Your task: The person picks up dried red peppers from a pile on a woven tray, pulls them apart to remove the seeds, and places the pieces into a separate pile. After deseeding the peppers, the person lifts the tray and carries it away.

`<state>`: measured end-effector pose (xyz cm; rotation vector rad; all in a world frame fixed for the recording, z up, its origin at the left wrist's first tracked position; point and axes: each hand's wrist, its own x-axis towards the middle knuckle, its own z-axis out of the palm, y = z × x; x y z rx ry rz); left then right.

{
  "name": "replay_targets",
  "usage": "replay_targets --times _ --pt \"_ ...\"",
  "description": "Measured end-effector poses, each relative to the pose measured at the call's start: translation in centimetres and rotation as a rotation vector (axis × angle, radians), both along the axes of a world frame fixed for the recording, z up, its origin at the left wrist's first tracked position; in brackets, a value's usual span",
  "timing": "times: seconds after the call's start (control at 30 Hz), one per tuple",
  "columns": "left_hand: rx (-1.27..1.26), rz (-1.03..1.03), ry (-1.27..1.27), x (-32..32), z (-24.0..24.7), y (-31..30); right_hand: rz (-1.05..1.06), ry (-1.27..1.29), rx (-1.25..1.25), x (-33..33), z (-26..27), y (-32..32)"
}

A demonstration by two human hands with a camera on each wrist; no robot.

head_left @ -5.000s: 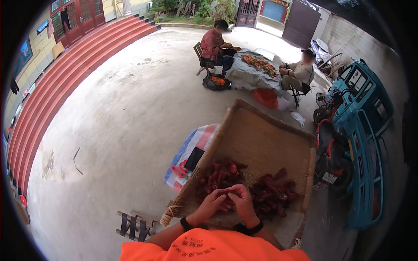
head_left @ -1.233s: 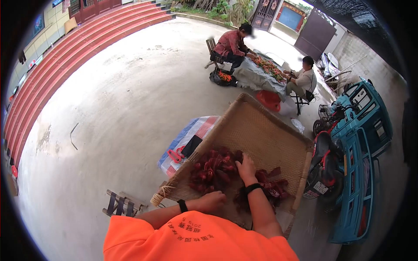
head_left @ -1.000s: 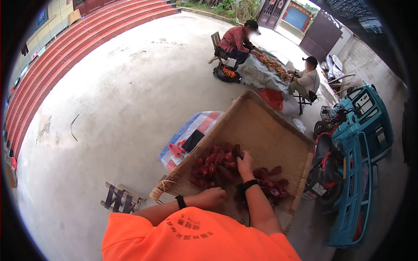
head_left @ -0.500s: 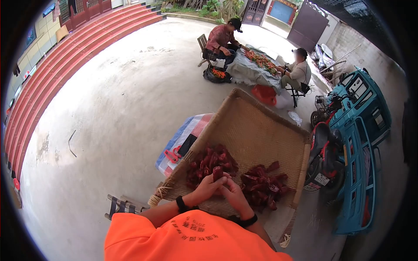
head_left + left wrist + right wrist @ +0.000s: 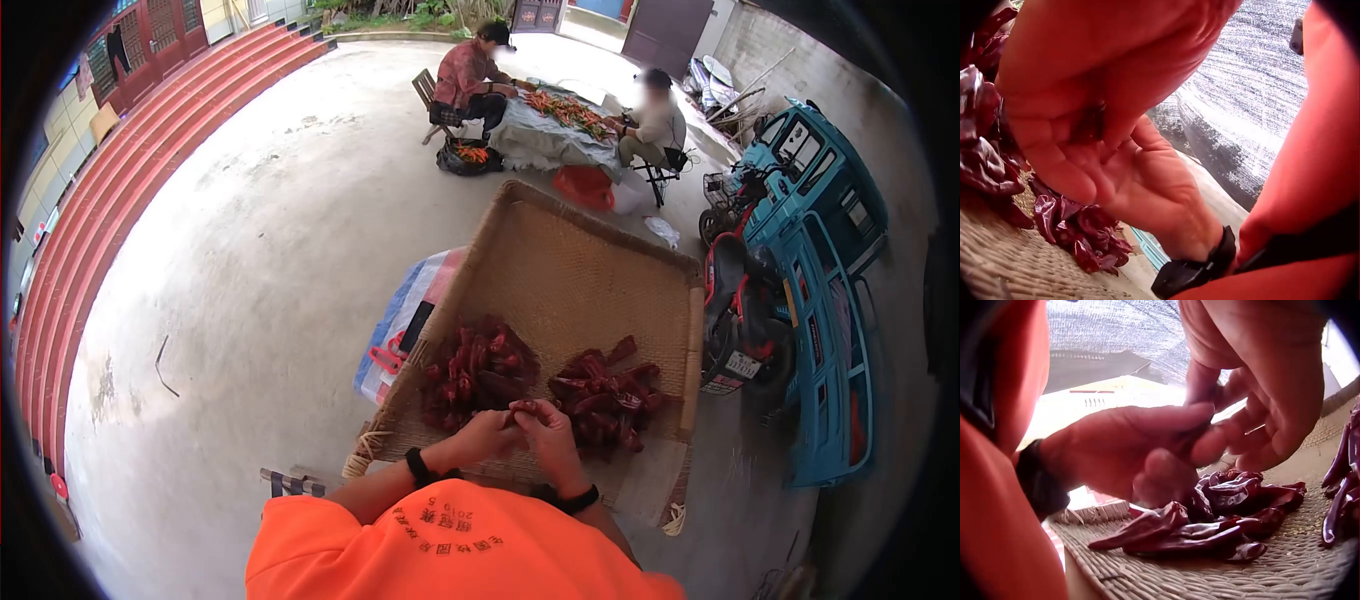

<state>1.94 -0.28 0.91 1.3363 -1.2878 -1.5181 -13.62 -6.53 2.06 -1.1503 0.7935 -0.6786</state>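
My left hand (image 5: 488, 436) and right hand (image 5: 550, 437) meet over the near side of a woven tray (image 5: 570, 265). Between them they pinch one dark red dried chili (image 5: 522, 407), mostly covered by the fingers. The left wrist view shows a dark bit of that chili (image 5: 1088, 124) in the fingers. Just beyond my left hand lies a heap of dried chilies (image 5: 478, 372); a second heap (image 5: 605, 400) lies to the right of my right hand. In the right wrist view, wrinkled glossy chilies (image 5: 1210, 531) lie on the weave below both hands.
Left of the tray, a striped sheet (image 5: 410, 300) bears a black phone (image 5: 416, 326) and red-handled scissors (image 5: 386, 358). A folding stool (image 5: 290, 482) stands near my left arm. Motorcycles (image 5: 745, 300) and a blue three-wheeler (image 5: 825, 300) stand right. Two people sit at a far table (image 5: 535, 145).
About a second ago my right hand was at the left heap, holding a chili, with the left hand apart. The hands then came together, and the chili has since sunk lower between the fingers.
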Motion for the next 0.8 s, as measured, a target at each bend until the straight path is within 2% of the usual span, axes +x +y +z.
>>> replay_targets --times 0.1,0.13,0.23,0.33,0.43,0.47,0.53,0.6,0.7,0.8 --pt "0.052 -0.017 0.06 -0.2 -0.1 0.1 -0.147 -0.032 0.066 -1.1 1.1 -1.3" --pt "0.049 -0.031 0.102 -0.1 -0.4 0.3 -0.23 -0.018 -0.004 -1.3 1.3 -1.9" --pt "0.161 -0.092 -0.089 0.4 1.4 0.7 -0.397 0.078 -0.101 -3.1 0.6 -4.3" --pt "0.234 -0.123 -0.168 1.2 1.2 1.1 -0.432 0.952 -0.736 -5.0 0.0 -6.1" --pt "-0.006 -0.022 -0.265 1.3 -1.1 2.0 -0.657 1.08 -0.986 -4.1 0.8 -6.0" --pt "-0.095 0.014 -0.301 1.3 -1.7 2.2 -0.568 1.017 -0.984 -3.5 0.6 -6.2" --pt "-0.118 0.03 -0.321 1.3 -2.2 2.2 -0.395 0.884 -0.978 -1.8 -0.4 -7.1" --pt "-0.159 0.044 -0.347 1.2 -2.9 2.2 -0.202 0.817 -0.876 1.0 -1.5 -7.8" --pt "-0.215 0.054 -0.363 1.0 -4.0 2.3 -0.105 0.926 -0.854 4.6 -4.4 -9.9" --pt "-0.21 0.057 -0.315 1.0 -4.1 2.9 -0.092 0.917 -0.745 7.2 -7.2 -12.6"
